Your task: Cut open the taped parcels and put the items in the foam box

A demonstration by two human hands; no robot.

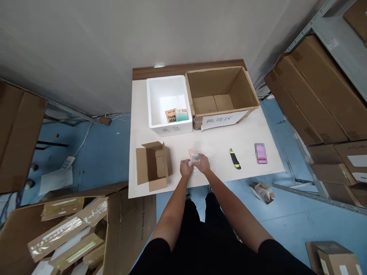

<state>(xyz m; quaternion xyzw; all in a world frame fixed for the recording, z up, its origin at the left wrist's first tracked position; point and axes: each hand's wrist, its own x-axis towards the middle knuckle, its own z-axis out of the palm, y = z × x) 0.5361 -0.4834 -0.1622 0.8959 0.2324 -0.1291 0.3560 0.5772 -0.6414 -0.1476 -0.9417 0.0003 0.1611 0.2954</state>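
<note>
Near the table's front edge, my left hand (186,168) and my right hand (203,164) are close together. Both are closed on the lower part of a small printed booklet (194,154), pale orange and teal, which seems to be in clear plastic. My fingers hide part of it. To the left stands a small cardboard box (169,162) with its flaps spread. A black and yellow utility knife (235,159) lies to the right of my hands, and beyond it is a pink packet (260,153), blurred out.
At the back of the table (212,149), a white foam box (172,130) holds similar booklets (177,115). A large open carton (254,103) with a handwritten label adjoins it. A big carton of parcels (120,225) stands at lower left on the floor. Shelving with cartons (315,91) flanks the right.
</note>
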